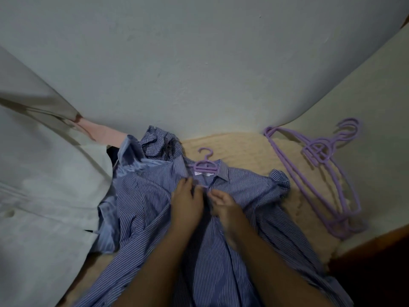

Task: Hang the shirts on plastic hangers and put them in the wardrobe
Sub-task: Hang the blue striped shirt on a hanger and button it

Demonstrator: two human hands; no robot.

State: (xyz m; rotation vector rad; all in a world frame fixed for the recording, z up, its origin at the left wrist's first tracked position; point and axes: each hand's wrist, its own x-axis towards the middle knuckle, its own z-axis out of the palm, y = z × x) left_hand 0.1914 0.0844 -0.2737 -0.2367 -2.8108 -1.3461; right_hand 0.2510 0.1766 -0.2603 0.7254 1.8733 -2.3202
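Observation:
A blue-and-white striped shirt [243, 196] lies spread on a beige blanket [247, 149]. A purple plastic hanger [204, 165] sits inside its collar, hook pointing away from me. My left hand [188, 202] and my right hand [223, 202] rest just below the collar, fingers pinching the shirt's front plackets close together. Further shirts are heaped behind on the left: a checked one [157, 140] and a light blue one [130, 160].
Several spare purple hangers [325, 169] are stacked on the blanket at the right. A large pale grey cloth [44, 185] covers the left side, with a pink garment [101, 131] poking out. A pale wall stands behind. A dark wooden edge [376, 251] shows at lower right.

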